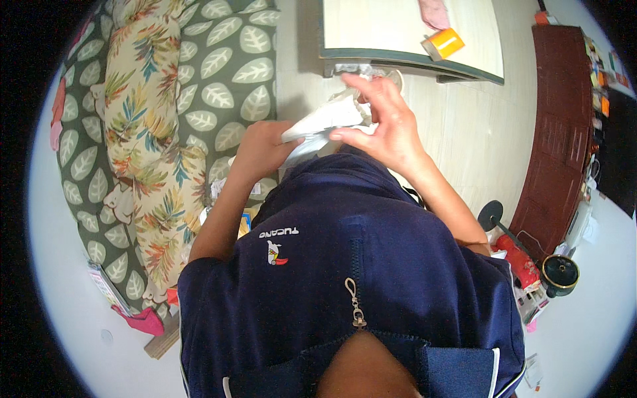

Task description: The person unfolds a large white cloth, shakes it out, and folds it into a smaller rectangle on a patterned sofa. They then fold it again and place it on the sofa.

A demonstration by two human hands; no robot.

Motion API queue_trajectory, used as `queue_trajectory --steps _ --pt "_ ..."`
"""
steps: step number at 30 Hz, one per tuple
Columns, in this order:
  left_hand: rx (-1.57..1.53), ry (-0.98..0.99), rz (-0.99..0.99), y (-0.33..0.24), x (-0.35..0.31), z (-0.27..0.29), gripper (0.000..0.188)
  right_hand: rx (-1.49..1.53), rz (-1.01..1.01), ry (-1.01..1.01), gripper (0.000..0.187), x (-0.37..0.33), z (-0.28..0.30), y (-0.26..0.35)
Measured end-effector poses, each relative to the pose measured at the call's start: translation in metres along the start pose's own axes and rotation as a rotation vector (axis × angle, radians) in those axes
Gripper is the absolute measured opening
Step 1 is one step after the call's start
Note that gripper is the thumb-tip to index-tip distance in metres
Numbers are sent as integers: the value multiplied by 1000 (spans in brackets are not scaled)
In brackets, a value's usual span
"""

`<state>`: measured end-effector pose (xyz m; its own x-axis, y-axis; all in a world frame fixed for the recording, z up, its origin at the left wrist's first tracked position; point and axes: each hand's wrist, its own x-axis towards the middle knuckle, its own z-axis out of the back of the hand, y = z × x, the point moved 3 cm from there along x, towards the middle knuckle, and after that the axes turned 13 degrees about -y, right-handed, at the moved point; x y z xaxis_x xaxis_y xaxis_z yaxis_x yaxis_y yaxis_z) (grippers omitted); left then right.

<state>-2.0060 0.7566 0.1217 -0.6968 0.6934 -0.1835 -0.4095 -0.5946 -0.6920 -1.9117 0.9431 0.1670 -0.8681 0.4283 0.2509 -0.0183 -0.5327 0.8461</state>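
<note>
- Above the dark blue zip-up jacket [371, 252], both hands meet at chest height over the pale floor [464, 126], so the white crumpled paper-like bundle [325, 119] sits close under the head camera.
- Left hand [262, 149] is closed around the bundle's lower left end, likely steadying it.
- Right hand [388, 126] pinches the upper right edge with thumb and fingers, other fingers loosely curled.
- Bundle looks thin, creased, whitish-grey; material cannot be told.
- Leaf-print green sofa [225, 73] lies left, light wooden table [398, 33] ahead.
</note>
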Motion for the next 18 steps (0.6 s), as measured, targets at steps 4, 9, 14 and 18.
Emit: queue_trajectory --steps 4,9,14,18 --pt "35 79 -25 -42 10 -30 26 -65 47 -7 26 -17 39 -23" --pt "48 160 -100 -76 21 -57 27 300 -244 -51 11 -31 91 -57" --pt "178 144 -242 -108 33 -79 25 444 -410 -198 12 -44 115 -70" --pt "335 160 -334 -121 40 -92 26 -33 -67 -115 12 -49 125 -56"
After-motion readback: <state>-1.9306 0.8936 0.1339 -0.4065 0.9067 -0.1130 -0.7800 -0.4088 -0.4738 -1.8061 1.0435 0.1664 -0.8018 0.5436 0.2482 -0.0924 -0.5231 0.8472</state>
